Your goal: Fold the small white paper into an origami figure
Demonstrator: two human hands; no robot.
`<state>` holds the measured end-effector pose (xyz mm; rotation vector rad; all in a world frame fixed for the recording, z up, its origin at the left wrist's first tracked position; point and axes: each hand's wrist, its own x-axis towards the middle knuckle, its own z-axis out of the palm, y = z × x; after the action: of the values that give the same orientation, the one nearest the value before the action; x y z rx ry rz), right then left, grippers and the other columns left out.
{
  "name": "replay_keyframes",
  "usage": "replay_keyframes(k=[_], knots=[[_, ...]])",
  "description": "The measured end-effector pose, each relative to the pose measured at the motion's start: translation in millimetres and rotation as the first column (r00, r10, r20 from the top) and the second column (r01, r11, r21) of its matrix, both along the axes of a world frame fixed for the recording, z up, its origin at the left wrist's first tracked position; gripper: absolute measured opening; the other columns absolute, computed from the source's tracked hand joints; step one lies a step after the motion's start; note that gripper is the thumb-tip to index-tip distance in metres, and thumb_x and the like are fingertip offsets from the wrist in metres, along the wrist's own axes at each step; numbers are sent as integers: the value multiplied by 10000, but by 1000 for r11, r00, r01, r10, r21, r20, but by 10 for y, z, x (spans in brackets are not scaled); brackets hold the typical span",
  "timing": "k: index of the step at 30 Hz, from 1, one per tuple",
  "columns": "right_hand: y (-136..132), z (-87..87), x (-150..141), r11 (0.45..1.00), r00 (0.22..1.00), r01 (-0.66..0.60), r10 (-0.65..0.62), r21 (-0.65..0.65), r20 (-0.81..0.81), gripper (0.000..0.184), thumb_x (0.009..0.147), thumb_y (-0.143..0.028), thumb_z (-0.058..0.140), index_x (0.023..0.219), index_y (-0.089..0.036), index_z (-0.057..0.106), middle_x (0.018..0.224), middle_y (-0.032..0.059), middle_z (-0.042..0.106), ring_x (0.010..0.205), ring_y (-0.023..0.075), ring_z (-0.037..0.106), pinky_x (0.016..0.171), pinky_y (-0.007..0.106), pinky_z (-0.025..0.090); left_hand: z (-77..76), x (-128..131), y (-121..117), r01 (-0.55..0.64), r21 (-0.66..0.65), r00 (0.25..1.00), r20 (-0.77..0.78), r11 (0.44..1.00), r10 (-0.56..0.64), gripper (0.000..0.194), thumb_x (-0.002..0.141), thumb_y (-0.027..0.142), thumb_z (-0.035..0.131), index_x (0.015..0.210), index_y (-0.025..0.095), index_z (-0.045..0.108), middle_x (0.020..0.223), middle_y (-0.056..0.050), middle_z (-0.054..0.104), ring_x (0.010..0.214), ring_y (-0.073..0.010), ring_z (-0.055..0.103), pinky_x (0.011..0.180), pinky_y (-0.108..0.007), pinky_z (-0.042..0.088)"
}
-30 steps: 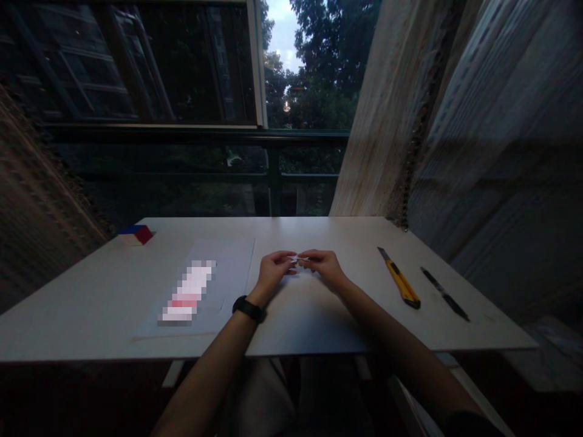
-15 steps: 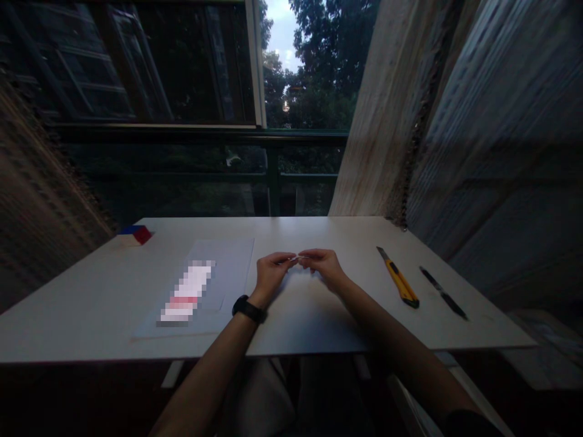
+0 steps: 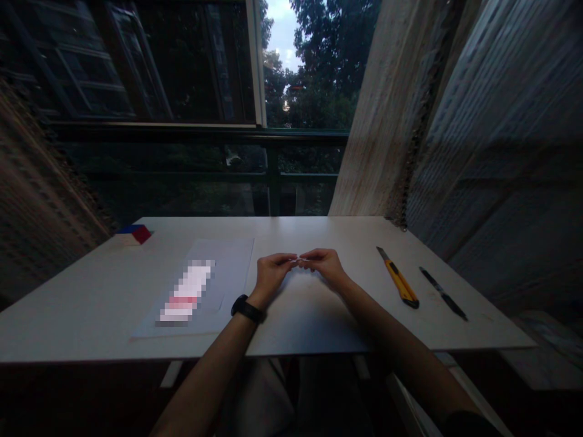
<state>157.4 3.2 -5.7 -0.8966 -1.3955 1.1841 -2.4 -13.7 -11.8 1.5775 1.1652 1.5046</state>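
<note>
Above the middle of the white table (image 3: 300, 328), my two hands meet fingertip to fingertip. My left hand (image 3: 274, 269), with a black watch (image 3: 247, 309) on its wrist, pinches one side of a small white piece (image 3: 298, 260) that looks like paper. The other side is pinched by the fingers of my right hand (image 3: 322, 264). Most of the piece is hidden by the fingers, so its shape cannot be made out. Left of my left hand lies a white sheet of paper (image 3: 232, 267) with a blurred-out patch on it.
A yellow utility knife (image 3: 399, 280) with its blade out lies on the right, beside a black pen (image 3: 444, 294). A blue, red and white cube (image 3: 134, 235) sits at the far left corner. Behind the table are a window and curtains (image 3: 364, 121).
Both hands stay in nearly the same place. The fingers have shifted slightly around the small white piece, and a little less of it shows. Nothing else on the table has moved.
</note>
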Motion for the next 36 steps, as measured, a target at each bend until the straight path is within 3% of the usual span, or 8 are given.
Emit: replay_keyframes(k=[6, 19, 29, 36], knots=[[22, -17, 38, 999, 999, -35, 34, 35, 29, 328, 475, -350, 797, 714, -141, 712, 611, 58, 675, 530, 133, 569, 490, 253, 412, 34, -1, -19, 20, 4, 1000, 16, 1000, -21, 188, 605, 288, 724, 754, 175, 727, 782, -74, 716, 730, -207, 670, 705, -328, 541], [14, 11, 19, 999, 998, 43, -43, 5, 40, 326, 439, -347, 804, 671, -135, 715, 573, 56, 664, 495, 124, 539, 501, 271, 416, 5, -15, 21, 51, -69, 998, 30, 996, -49, 235, 616, 291, 711, 794, 139, 725, 737, -94, 713, 678, -206, 668, 662, -324, 539], [11, 32, 22, 999, 998, 43, -44, 20, 35, 312, 429, -350, 804, 652, -151, 715, 569, 49, 664, 488, 123, 539, 490, 266, 424, 83, -6, -48, 3, 67, 997, -79, 998, 2, 173, 620, 319, 719, 745, 200, 724, 775, -53, 718, 728, -205, 669, 731, -332, 530], [-4, 26, 19, 1000, 999, 24, -25, 19, 43, 321, 442, -337, 806, 681, -142, 718, 587, 54, 670, 508, 129, 560, 516, 273, 444, 94, -8, -39, -9, 68, 995, -95, 998, 15, 159, 613, 308, 726, 723, 193, 723, 757, -59, 716, 721, -203, 668, 715, -319, 526]])
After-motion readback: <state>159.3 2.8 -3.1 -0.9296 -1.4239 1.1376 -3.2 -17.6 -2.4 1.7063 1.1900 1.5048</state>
